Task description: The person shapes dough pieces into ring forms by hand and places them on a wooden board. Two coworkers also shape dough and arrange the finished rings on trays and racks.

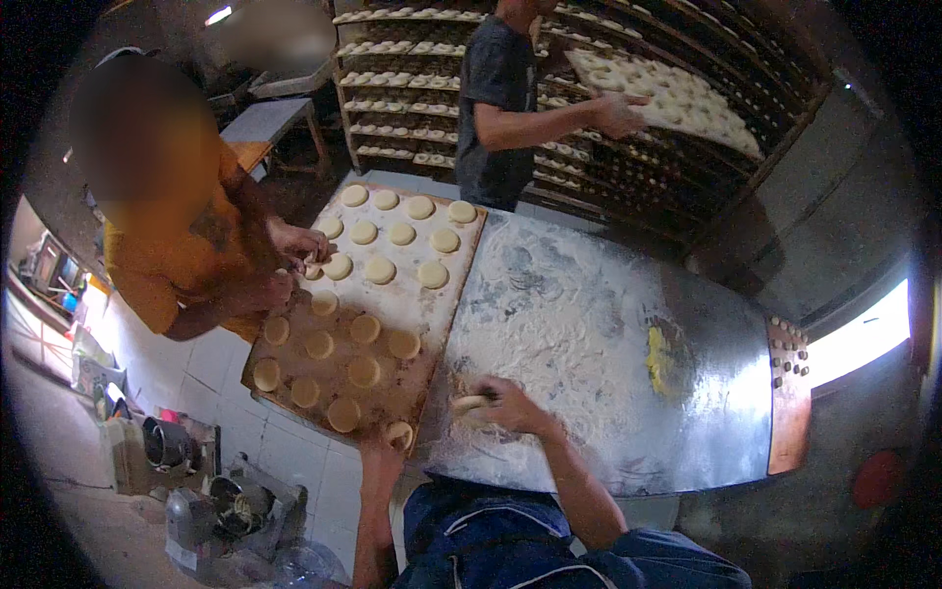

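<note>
At the near right corner of a wooden board [422,314], my left hand [385,459] has its fingers closed at a pale round of dough [399,432]. My right hand [515,406] is over the near left part of the floured metal table [687,393]. Its fingers are closed on another round of dough [470,403], and a small dark spot shows by the fingertips, too blurred to name. Several flat dough rounds [379,271] lie spaced out over the board. Across it, a person in an orange shirt has both hands [294,245] at a dough round on its left edge.
Loose flour [530,324] covers the table's left half, with a yellow smear [657,358] farther right. Beyond, a person in a dark shirt [498,108] holds a loaded tray [677,98] at tall racks [402,103]. Machines [231,510] stand on the floor at lower left.
</note>
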A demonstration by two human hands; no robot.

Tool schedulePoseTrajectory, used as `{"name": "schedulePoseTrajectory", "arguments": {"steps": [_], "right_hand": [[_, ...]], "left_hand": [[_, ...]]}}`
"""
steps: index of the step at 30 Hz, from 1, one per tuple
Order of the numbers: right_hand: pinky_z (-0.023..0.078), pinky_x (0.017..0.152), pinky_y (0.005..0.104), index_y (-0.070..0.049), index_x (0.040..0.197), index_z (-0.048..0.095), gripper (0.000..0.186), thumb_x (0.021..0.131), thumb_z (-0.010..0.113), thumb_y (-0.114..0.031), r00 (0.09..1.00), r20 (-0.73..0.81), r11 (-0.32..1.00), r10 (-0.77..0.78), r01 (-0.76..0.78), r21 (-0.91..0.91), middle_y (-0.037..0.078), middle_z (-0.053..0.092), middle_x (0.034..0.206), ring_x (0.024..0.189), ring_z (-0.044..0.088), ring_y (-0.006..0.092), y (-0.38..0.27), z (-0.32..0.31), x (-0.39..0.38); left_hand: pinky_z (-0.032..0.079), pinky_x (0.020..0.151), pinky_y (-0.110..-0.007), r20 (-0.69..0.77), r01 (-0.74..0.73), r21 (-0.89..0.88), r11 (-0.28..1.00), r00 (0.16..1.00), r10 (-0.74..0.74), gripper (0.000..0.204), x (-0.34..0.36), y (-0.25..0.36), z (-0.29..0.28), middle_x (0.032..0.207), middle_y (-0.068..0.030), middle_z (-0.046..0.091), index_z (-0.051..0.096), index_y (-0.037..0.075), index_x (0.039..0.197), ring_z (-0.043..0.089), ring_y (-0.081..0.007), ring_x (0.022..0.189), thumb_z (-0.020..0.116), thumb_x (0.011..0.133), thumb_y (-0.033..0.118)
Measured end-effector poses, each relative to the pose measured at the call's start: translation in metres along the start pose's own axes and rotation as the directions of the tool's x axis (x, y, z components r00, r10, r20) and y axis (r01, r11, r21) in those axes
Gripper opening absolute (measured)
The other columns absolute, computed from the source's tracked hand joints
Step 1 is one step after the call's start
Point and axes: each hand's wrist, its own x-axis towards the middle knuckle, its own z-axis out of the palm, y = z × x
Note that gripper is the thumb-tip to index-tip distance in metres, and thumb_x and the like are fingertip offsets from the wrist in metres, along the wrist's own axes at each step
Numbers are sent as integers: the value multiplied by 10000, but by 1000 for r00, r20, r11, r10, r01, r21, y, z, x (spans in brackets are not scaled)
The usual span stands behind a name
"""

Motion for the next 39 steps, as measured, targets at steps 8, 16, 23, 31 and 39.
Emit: {"name": "schedulePoseTrajectory", "arguments": {"steps": [8,16,23,31,39], "right_hand": [[496,717,400,-52,914,598,375,733,792,-318,861,-507,742,-36,-317,-591,167,656,935,847,640,314,62,-121,-66],[457,568,389,-45,841,547,293,803,753,-251,800,-599,869,-30,-275,-411,108,616,686,647,605,276,64,-145,-116],[499,710,304,-51,1001,506,328,770,732,8,849,-485,941,213,-44,335,70,648,879,843,606,132,43,-169,-185],[505,717,324,-66,1196,434,522,734,661,21,907,-412,967,81,-172,-187,134,657,880,801,638,200,0,-185,-224],[464,715,362,-49,1209,498,357,922,464,-259,939,-254,906,232,-113,409,110,614,894,823,571,200,32,-207,-227]], "left_hand": [[494,810,-460,275,-386,303,871,911,308,462,-11,106,-28,1014,-185,628,507,89,1207,625,-361,925,723,808,171],[514,814,-464,334,-261,49,964,914,231,611,-20,190,119,1122,-209,608,355,49,1381,609,-388,1004,673,881,201],[509,854,-319,511,145,-471,870,849,135,424,-50,244,232,1075,-129,652,616,-21,1113,624,-186,1017,726,860,300],[509,788,-296,359,207,-676,707,931,71,248,-100,256,288,962,-54,632,579,13,1099,606,-146,904,659,896,131],[518,799,-317,478,355,-840,410,842,251,323,-105,268,293,1015,-77,576,454,76,1185,599,-175,916,585,898,9]]}}
